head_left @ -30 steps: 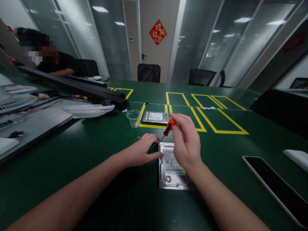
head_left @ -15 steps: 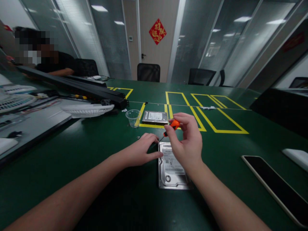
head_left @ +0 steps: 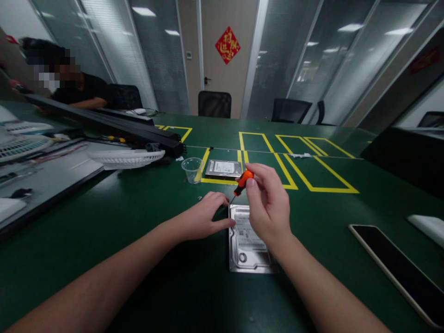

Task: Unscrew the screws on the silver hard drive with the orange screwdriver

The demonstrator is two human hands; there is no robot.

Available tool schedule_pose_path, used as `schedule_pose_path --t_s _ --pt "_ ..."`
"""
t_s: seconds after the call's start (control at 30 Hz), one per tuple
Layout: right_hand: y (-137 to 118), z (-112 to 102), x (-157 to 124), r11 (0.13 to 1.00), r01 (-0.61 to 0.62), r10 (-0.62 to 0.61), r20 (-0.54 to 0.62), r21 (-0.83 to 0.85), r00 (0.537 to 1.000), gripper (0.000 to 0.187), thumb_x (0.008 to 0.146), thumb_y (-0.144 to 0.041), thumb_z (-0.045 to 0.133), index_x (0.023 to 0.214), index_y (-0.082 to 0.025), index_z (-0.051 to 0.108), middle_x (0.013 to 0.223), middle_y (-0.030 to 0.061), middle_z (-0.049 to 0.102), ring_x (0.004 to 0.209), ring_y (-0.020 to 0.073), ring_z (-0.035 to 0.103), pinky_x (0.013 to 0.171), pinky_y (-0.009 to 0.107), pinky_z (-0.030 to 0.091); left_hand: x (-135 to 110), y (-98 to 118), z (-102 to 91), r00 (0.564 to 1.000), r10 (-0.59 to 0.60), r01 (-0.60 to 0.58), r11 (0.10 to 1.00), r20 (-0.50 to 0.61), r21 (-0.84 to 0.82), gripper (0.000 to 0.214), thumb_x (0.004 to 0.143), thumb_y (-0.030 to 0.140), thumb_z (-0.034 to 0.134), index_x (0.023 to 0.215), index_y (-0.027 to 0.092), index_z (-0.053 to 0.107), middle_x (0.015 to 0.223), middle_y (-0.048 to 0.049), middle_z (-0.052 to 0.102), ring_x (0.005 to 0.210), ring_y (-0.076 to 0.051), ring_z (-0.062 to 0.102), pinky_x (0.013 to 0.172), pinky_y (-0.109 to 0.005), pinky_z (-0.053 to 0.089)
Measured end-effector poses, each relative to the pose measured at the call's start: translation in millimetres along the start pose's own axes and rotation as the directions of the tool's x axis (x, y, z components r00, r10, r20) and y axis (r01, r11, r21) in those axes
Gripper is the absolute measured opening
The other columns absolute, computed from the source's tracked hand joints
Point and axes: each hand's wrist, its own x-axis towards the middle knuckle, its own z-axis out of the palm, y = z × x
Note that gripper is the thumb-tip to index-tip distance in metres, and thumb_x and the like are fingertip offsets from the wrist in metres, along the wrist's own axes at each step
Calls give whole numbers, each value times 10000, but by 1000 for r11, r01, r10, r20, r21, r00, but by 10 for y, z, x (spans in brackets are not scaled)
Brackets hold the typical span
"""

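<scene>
A silver hard drive (head_left: 244, 233) with a white label lies flat on the green table in front of me. My left hand (head_left: 210, 213) steadies it, thumb on its top face and fingertips at the far left corner. My right hand (head_left: 268, 206) grips an orange and black screwdriver (head_left: 243, 182) by its handle. The thin shaft slants down to that same far left corner, close to my left fingertips; whether the tip sits in a screw is too small to tell. Part of the drive's right side is hidden under my right hand.
Beyond my hands are a second hard drive (head_left: 224, 168) and a clear plastic cup (head_left: 193, 170). A tiny metal piece (head_left: 199, 198) lies near the cup. At right is a phone (head_left: 395, 273); at left are fan parts (head_left: 126, 158) and black rails (head_left: 138, 129). A person (head_left: 81, 90) sits far left.
My right fingers have shifted on the screwdriver, and its handle has tipped a little left and more upright. My left hand and the hard drive stay in place.
</scene>
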Motion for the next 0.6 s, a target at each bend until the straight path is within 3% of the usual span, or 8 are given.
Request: schedule_pose_path --t_s 0.33,0.47,0.6 --pt "26 7 34 992 63 -66 -24 -106 998 252 1050 -206 657 1288 -285 679 1231 87 692 1085 221 703 851 398 652 -6 2 -3 1000 -3 3 1000 -4 5 325 981 458 796 1153 231 640 1320 -119 684 1260 -348 604 1110 -530 520" --pt "4 -7 37 991 63 -66 -20 -121 998 241 1043 -220 685 1276 -279 710 1216 87 687 1076 215 706 857 388 652 -2 -3 -2 1000 -12 12 1000 7 4 338 986 460 794 1171 224 637 1315 -121 681 1269 -352 598 1116 -530 514" --pt "-22 -16 38 995 43 -43 2 -85 999 300 1096 -219 565 1352 -290 703 1285 99 699 1181 231 702 960 443 652 -5 -19 8 1000 -9 9 1000 2 3 331 980 452 800 1162 227 639 1339 -125 678 1280 -347 598 1130 -531 513"
